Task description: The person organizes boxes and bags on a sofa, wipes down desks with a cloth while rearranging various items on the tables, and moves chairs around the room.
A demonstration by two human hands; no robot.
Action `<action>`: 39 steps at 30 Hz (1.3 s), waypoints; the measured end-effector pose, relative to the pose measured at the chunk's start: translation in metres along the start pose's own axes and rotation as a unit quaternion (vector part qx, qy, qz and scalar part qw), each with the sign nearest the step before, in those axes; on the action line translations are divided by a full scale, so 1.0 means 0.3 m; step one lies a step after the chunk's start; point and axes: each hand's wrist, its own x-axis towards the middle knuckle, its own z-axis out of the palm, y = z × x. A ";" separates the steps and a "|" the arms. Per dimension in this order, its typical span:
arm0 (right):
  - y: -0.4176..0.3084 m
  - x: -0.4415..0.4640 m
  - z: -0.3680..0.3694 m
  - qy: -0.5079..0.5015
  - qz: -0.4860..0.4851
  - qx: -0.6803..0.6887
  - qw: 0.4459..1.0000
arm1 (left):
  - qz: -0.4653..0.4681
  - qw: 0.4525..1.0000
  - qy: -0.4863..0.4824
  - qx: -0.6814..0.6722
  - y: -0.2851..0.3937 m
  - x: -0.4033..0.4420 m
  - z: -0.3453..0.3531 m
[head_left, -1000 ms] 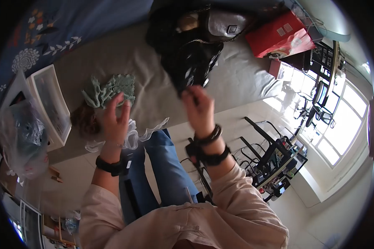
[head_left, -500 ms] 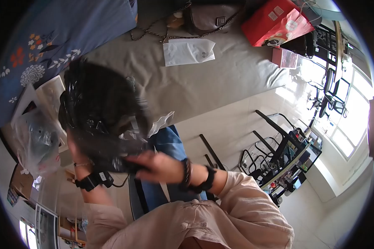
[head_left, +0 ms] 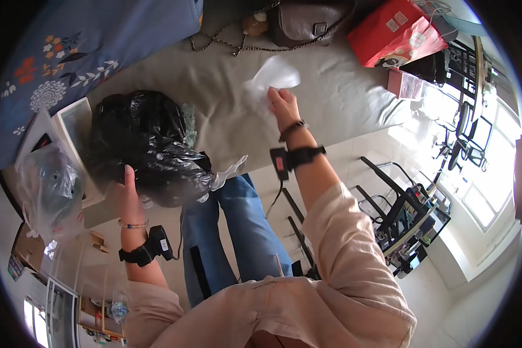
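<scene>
A full, shiny black plastic bag slumps on the edge of the grey sofa, its lower part over my lap. My left hand is against the bag's near left side, thumb stretched up; its other fingers are partly hidden and blurred. Out over the sofa, my right hand is closed on a thin white sheet, smeared by motion, so I cannot tell paper from plastic. Greenish netted material shows at the black bag's right side, and a crinkled white strip sticks out below it.
A clear plastic bag and a pale open box stand at the left. Further back are a flowered blue cushion, a chain-strap handbag, a red paper bag and a pink box. Black-framed furniture stands right.
My right hand has left the black bag, reached forward right and taken hold of the white sheet from the sofa. The black bag has settled lower; my left hand stays beside it.
</scene>
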 end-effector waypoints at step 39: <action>0.181 -0.656 0.492 -0.179 -0.233 -0.422 0.858 | -0.058 0.916 -0.064 -0.393 -0.175 -0.331 -0.179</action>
